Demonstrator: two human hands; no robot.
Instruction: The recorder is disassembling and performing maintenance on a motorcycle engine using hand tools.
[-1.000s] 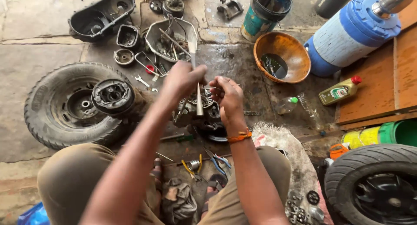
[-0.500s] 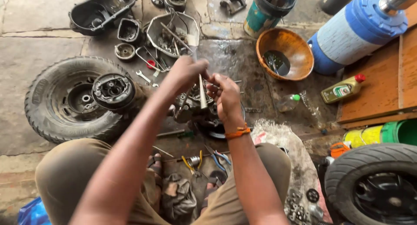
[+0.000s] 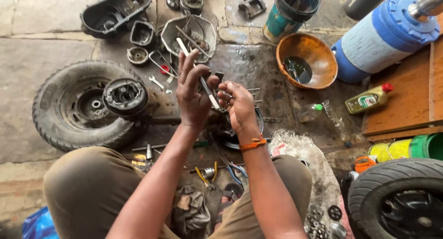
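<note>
Two hands work over our oil-stained stone floor [image 3: 41, 45]: left hand [image 3: 194, 98] clamped on a slim metal tool [image 3: 208, 93], right hand [image 3: 240, 107] closed around the dark engine part [image 3: 230, 128].

An open-floor repair workshop: tyres [image 3: 76, 107], engine covers [image 3: 115, 10], spanners [image 3: 157, 83] and an oil bowl [image 3: 306, 61] litter the greasy paving.

Matt rubber tyre [image 3: 69, 112], glossy orange plastic bowl [image 3: 307, 59], rough stone floor [image 3: 37, 40].
</note>
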